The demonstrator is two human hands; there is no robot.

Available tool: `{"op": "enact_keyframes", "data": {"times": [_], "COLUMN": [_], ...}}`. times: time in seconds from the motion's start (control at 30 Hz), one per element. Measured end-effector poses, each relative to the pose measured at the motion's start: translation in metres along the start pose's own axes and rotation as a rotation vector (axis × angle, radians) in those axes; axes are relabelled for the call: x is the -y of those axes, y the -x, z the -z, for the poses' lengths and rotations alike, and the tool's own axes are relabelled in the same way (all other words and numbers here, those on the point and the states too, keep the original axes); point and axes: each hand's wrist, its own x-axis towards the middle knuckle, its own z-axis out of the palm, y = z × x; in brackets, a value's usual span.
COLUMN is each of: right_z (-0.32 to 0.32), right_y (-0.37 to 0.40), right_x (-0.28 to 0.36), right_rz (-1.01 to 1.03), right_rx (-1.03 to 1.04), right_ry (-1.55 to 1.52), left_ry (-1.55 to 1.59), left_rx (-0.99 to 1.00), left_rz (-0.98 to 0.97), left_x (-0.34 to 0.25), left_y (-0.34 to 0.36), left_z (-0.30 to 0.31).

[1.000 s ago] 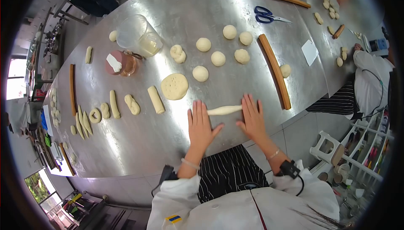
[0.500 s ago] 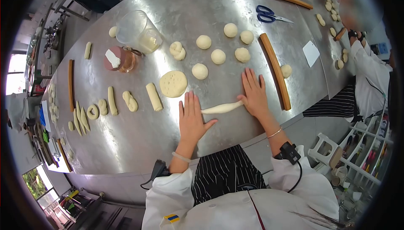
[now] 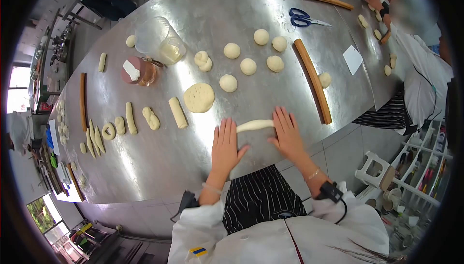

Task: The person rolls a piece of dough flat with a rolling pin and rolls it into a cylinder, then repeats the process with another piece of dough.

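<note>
Between my hands a strip of dough (image 3: 254, 125) lies on the steel table, thicker in its middle and thinner towards its ends. My left hand (image 3: 225, 144) rests flat over its left end, thumb spread out. Over the right end lies my right hand (image 3: 287, 135), also flat with fingers stretched out. Both tips of the strip are hidden under my hands. Just beyond my left hand is a flat dough disc (image 3: 199, 98), with a dough cylinder (image 3: 178, 113) to its left. Several dough balls, one of them here (image 3: 228, 83), sit farther up the table.
A wooden rolling pin (image 3: 313, 81) lies to the right, a dough ball beside it. Farther back are blue-handled scissors (image 3: 309, 18), a white scraper (image 3: 353, 59), a clear plastic jug (image 3: 159, 39) and a pink-lidded jar (image 3: 140, 71). A co-worker (image 3: 425, 66) stands at the right.
Both hands have slid over the dough strip; my right hand's fingertips are now nearer to me and my hands are slightly closer together. The visible middle of the strip is shorter.
</note>
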Motion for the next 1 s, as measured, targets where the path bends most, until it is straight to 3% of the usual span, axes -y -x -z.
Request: {"op": "enact_keyframes", "data": {"times": [0.07,0.13,0.2,0.3,0.47,0.5,0.53,0.67,0.73,0.83,1.0], "right_z": [-0.002,0.002,0.000,0.011,0.010,0.008,0.010,0.024,0.019,0.006,-0.006], "right_y": [0.031,0.040,-0.002,-0.051,0.037,0.055,0.059,0.035,0.004,-0.039,0.039], "right_x": [0.010,0.020,0.003,-0.018,-0.019,-0.023,-0.024,-0.018,-0.003,0.008,0.023], "right_rz": [-0.047,-0.144,-0.154,-0.117,-0.093,-0.187,-0.280,-0.356,-0.139,-0.071,-0.098], "right_rx": [-0.008,0.054,0.054,0.037,0.047,0.008,-0.032,-0.116,-0.110,0.009,0.043], "right_ry": [-0.008,0.008,-0.003,0.038,0.079,0.089,0.099,-0.026,-0.111,-0.080,0.023], "left_ry": [-0.010,0.008,0.065,-0.047,-0.064,-0.058,-0.053,-0.022,0.003,0.046,0.036], "left_rx": [0.077,0.039,-0.055,-0.031,0.060,0.063,0.066,-0.016,-0.024,-0.026,0.049], "left_rz": [0.059,0.059,0.055,-0.017,0.086,0.168,0.249,0.201,0.109,0.010,0.027], "left_x": [-0.007,-0.009,-0.005,0.011,0.003,0.003,0.004,0.007,-0.006,-0.016,-0.016], "left_y": [0.037,0.029,0.004,-0.040,0.036,0.053,0.059,0.053,0.020,-0.031,0.013], "left_z": [0.003,0.001,-0.003,0.007,0.016,0.020,0.024,0.025,0.028,0.013,-0.004]}}
